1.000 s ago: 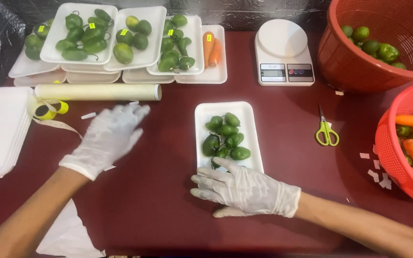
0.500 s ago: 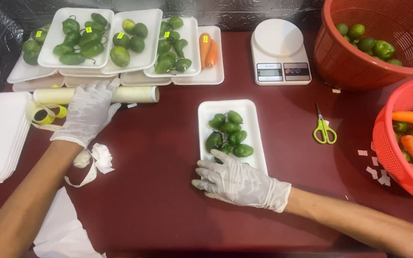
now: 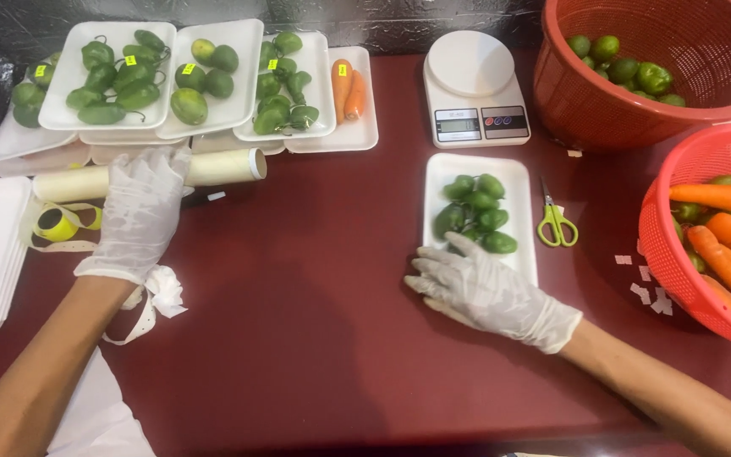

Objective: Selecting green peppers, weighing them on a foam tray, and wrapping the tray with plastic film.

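A gloved left hand (image 3: 140,211) lay flat, grasping nothing, on the cream roll (image 3: 150,173) of apparently cling film, while the open right hand (image 3: 482,288) steadied a foam tray (image 3: 513,182) of green limes (image 3: 474,211) that a nudge could spill onto the worktop (image 3: 315,296).

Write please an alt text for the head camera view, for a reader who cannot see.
Two gloved hands work at a dark red table: the left hand rests on a cardboard roll, the right hand lies flat on the near end of a white tray of small green fruits. Scissors and a scale are nearby.
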